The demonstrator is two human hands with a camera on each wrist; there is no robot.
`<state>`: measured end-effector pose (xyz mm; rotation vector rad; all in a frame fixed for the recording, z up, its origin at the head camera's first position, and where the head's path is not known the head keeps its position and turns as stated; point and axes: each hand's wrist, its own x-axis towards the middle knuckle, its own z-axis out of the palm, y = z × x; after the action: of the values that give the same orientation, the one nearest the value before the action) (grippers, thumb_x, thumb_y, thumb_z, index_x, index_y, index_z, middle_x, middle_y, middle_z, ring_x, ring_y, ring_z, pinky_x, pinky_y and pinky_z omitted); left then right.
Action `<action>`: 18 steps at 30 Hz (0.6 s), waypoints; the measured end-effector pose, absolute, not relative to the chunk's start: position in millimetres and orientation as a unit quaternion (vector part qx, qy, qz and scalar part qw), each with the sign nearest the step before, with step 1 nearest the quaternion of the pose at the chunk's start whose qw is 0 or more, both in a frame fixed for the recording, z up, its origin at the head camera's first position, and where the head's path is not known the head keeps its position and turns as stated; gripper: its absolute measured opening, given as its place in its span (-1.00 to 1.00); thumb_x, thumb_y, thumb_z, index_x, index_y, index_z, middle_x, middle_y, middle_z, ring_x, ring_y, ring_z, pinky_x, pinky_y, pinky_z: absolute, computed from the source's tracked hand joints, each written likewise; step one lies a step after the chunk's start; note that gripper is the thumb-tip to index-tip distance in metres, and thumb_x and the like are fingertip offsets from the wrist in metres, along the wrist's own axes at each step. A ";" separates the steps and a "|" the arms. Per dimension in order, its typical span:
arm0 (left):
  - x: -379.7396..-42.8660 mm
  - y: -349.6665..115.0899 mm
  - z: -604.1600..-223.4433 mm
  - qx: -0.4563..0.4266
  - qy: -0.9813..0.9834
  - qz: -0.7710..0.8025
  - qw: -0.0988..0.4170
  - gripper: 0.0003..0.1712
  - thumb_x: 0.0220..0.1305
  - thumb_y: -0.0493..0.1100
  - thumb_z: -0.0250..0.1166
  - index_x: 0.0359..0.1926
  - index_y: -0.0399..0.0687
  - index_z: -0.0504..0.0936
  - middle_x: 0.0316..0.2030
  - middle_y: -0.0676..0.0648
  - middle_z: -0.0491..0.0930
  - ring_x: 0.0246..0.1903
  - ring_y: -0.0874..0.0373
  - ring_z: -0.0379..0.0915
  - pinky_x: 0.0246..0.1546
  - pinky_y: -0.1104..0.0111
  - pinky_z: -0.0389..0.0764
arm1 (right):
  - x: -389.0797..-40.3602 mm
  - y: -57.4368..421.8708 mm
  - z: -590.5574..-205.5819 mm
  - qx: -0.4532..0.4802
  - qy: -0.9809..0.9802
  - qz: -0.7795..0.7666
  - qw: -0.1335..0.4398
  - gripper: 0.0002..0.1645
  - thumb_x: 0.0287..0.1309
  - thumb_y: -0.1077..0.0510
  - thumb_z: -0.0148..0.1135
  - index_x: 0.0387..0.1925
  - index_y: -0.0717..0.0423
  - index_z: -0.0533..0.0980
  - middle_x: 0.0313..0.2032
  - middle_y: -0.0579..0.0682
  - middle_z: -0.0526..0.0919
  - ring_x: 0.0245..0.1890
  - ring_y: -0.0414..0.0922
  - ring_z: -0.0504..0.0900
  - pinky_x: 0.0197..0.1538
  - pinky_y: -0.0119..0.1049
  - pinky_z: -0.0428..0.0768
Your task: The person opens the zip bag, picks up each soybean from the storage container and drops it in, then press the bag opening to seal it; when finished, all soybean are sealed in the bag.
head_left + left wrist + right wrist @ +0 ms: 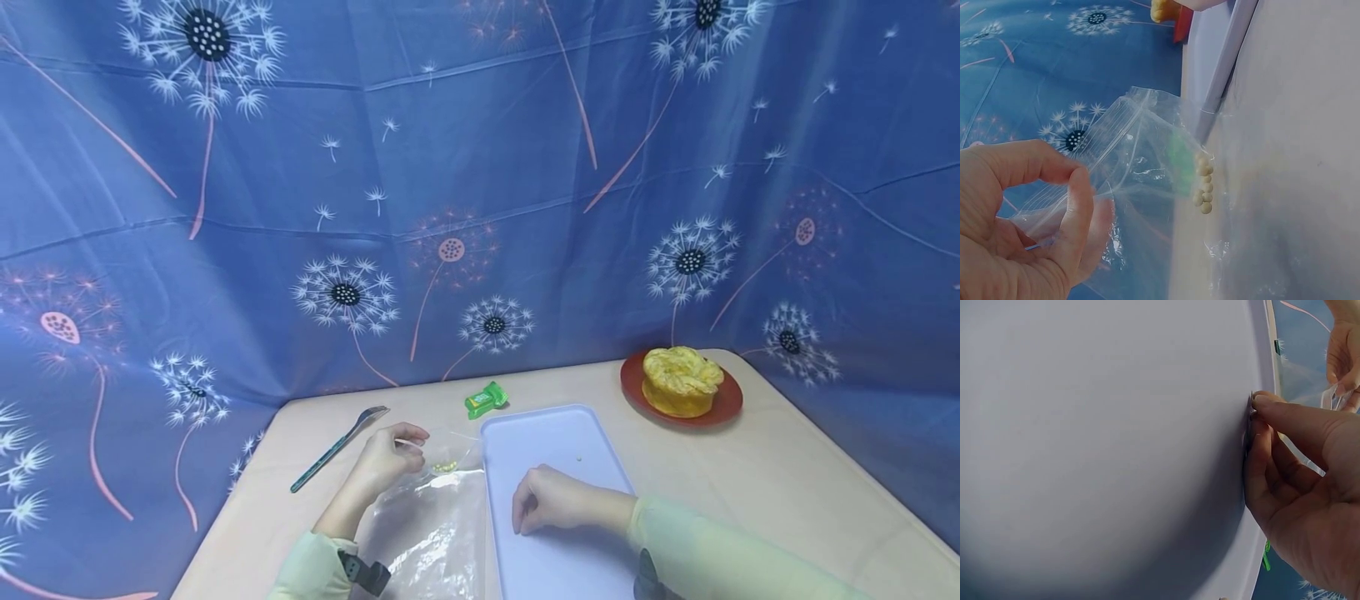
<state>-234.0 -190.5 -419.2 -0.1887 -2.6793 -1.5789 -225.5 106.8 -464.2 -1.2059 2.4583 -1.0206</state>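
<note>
With our left hand (386,460) we pinch the bag (431,533) by its rim, seemingly to part its mouth, the beads (445,467) lying inside just right of that hand, while our right hand (551,500) curls over the tray (540,437), gripping something or nothing, we cannot tell.

Clear zip bag (438,533), pale yellow beads (1206,184) inside, lavender tray (528,442) just beside

A fork (337,451) and clear bag (442,533) lie on the tabletop (750,467) beside the left hand (388,458), a tray (543,433) beneath the right hand (551,498). Beyond sit a packet (483,402) and plate (632,385).
</note>
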 end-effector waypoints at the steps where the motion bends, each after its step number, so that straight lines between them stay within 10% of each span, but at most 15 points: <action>1: -234.1 -190.7 -419.3 -0.061 -0.860 -0.506 0.013 -0.47 -0.17 -0.46 0.26 -0.03 -0.33 0.67 -0.13 -0.25 0.63 -0.23 0.05 0.63 -0.26 0.26 0.72 | -226.4 106.9 -464.0 -0.408 0.834 -0.355 0.113 -0.83 -0.11 0.39 0.51 -0.51 0.06 0.75 -0.55 -0.28 0.71 -0.57 -0.43 0.55 -0.41 -0.51 0.59; 18: -233.4 -190.6 -417.9 -0.059 -0.860 -0.506 0.008 -0.49 -0.15 -0.47 0.26 -0.04 -0.26 0.68 -0.17 -0.15 0.64 -0.23 0.06 0.64 -0.29 0.25 0.71 | -266.9 78.5 -426.6 -0.336 0.824 -0.454 0.037 -0.93 0.10 0.34 0.43 -0.40 0.14 0.74 -0.37 -0.12 0.76 -0.37 -0.33 0.65 -0.21 -0.40 0.65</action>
<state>-233.4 -190.6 -417.9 -0.1836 -2.6886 -1.5816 -266.9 78.5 -426.6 -1.0308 2.5311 -1.3941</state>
